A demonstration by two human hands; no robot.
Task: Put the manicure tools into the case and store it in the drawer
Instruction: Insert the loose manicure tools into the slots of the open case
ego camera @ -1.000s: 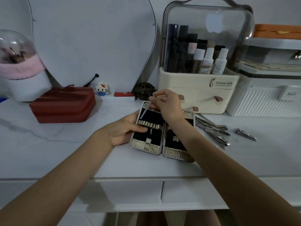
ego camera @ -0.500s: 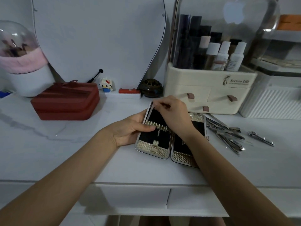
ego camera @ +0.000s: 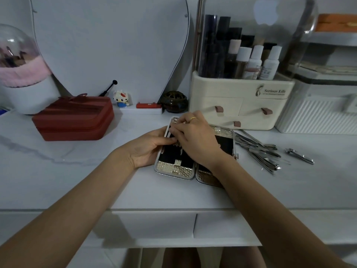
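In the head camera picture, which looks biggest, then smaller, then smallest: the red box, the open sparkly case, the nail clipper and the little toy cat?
1. red box
2. open sparkly case, partly hidden by the hands
3. nail clipper and little toy cat: these look about alike, long and thin against short and chunky, so no ranking.

The scene is dim and cool-toned, evenly lit with no strong highlights on the white marbled tabletop [ego camera: 67, 171]. Soft shadows fall under both forearms across the white drawer fronts [ego camera: 154, 225] below the edge. A pale glare patch sits high on the clear domed lid of the cream cosmetics organiser [ego camera: 264, 10]. Wide-angle distortion bends the tabletop edge and stretches the forearms toward the lower corners. The pile of thin steel manicure tools [ego camera: 258, 149] looks slightly soft, and fine detail is smeared around the fingers at centre.
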